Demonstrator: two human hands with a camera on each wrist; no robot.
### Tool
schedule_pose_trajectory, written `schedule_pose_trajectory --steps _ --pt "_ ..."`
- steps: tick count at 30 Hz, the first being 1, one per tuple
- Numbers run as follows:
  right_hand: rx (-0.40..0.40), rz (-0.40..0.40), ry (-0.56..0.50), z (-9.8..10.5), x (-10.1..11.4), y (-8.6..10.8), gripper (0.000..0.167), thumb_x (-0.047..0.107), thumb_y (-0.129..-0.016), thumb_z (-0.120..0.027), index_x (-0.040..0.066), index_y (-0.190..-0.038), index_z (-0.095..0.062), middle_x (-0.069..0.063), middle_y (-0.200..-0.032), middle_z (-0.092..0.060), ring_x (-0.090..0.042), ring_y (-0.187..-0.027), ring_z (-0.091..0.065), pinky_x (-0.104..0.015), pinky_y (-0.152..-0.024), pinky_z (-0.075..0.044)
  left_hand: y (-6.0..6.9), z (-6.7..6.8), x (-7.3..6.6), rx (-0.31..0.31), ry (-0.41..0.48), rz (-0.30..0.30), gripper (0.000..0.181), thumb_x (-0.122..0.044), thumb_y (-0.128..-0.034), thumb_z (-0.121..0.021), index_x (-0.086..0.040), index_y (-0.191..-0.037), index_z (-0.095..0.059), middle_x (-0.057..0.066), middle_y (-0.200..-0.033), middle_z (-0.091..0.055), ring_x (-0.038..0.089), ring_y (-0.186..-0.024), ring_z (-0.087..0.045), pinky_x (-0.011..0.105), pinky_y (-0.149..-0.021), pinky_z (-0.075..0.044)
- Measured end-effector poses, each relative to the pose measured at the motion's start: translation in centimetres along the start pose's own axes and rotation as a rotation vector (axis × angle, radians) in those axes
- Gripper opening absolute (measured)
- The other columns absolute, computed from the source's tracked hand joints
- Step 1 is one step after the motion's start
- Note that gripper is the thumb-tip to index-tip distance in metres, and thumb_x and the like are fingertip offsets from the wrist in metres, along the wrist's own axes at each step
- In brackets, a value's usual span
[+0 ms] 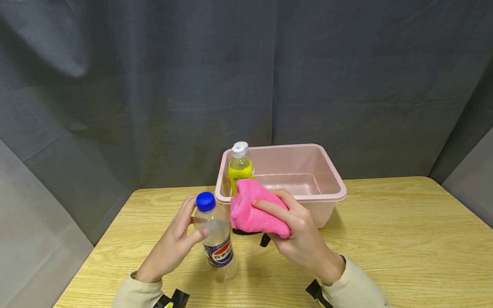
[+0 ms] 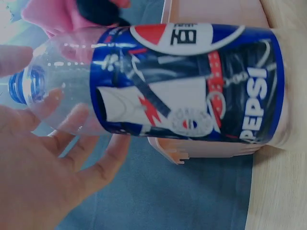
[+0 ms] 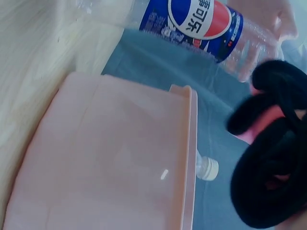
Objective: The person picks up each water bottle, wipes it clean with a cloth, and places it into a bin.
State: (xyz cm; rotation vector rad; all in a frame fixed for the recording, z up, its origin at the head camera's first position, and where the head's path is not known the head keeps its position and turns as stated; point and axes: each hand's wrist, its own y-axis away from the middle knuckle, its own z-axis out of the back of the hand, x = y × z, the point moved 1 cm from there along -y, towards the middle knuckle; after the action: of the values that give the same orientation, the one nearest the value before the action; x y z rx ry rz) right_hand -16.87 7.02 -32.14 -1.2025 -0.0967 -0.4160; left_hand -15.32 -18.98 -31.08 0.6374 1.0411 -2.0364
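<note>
A clear Pepsi bottle with a blue cap stands upright, slightly tilted, in front of me. My left hand holds its upper part, thumb on the near side and fingers behind. In the left wrist view the bottle's blue label fills the middle. My right hand grips a bunched pink cloth, just right of the bottle. Black fabric folds in loops by the cloth in the right wrist view. Whether the bottle's base touches the table cannot be told.
Behind the hands, a pink plastic bin stands on the wooden table. White-capped bottles, one holding yellow liquid, stand at the bin's left end. A dark grey curtain hangs behind the table.
</note>
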Motion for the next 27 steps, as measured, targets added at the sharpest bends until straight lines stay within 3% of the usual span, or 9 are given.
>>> schedule_pose_trajectory --steps 3,5,11,15,21,27 --pt "-0.058 0.014 -0.046 -0.4 0.2 0.0 0.059 -0.021 -0.066 -0.069 0.005 -0.119 -0.071 -0.018 -0.114 -0.063 -0.03 -0.101 -0.062 -0.025 -0.094 -0.05 0.0 0.2 0.0 0.003 0.021 -0.006 0.056 0.003 -0.0911 -0.056 -0.002 -0.145 -0.044 0.009 -0.133 -0.05 0.023 -0.123 -0.051 0.041 -0.097 -0.052" --pt "-0.055 0.023 -0.061 -0.7 0.2 0.1 0.061 -0.021 -0.065 -0.069 0.006 -0.12 -0.07 -0.018 -0.114 -0.063 -0.029 -0.101 -0.062 -0.027 -0.093 -0.051 0.1 0.3 0.0 0.014 0.036 0.006 0.052 0.001 -0.0945 -0.055 -0.001 -0.145 -0.044 0.01 -0.135 -0.051 0.023 -0.124 -0.05 0.041 -0.097 -0.052" --pt "0.029 0.027 -0.038 -1.5 0.3 0.4 0.061 -0.019 -0.067 -0.07 0.008 -0.121 -0.07 -0.015 -0.117 -0.063 -0.028 -0.101 -0.064 -0.029 -0.092 -0.054 0.1 0.1 -0.6 0.034 0.018 0.091 0.043 -0.014 -0.1045 -0.056 -0.004 -0.145 -0.043 0.014 -0.138 -0.052 0.029 -0.122 -0.056 0.043 -0.093 -0.054" --pt "0.057 0.035 -0.007 -1.5 0.3 0.6 0.06 -0.02 -0.066 -0.069 0.008 -0.12 -0.071 -0.013 -0.116 -0.063 -0.026 -0.098 -0.064 -0.03 -0.087 -0.056 0.2 0.1 -0.8 0.025 -0.055 0.122 0.044 -0.02 -0.1037 -0.06 -0.005 -0.143 -0.047 0.007 -0.131 -0.053 0.023 -0.117 -0.057 0.037 -0.089 -0.056" --pt "0.163 0.019 0.058 -1.5 0.4 0.9 0.057 -0.016 -0.067 -0.07 0.011 -0.117 -0.072 -0.009 -0.117 -0.063 -0.022 -0.094 -0.064 -0.035 -0.077 -0.058 0.4 0.4 -1.0 0.008 -0.107 0.157 0.045 -0.022 -0.1016 -0.064 -0.008 -0.142 -0.051 0.007 -0.13 -0.059 0.026 -0.117 -0.059 0.032 -0.079 -0.058" --pt "0.271 -0.025 0.074 -1.6 0.2 1.2 0.051 -0.015 -0.07 -0.073 0.013 -0.112 -0.073 -0.005 -0.11 -0.061 -0.015 -0.084 -0.06 -0.027 -0.072 -0.055 0.2 0.6 -1.0 0.066 -0.093 0.182 0.047 -0.023 -0.1033 -0.062 -0.006 -0.145 -0.046 0.014 -0.134 -0.06 0.034 -0.117 -0.062 0.045 -0.084 -0.059"
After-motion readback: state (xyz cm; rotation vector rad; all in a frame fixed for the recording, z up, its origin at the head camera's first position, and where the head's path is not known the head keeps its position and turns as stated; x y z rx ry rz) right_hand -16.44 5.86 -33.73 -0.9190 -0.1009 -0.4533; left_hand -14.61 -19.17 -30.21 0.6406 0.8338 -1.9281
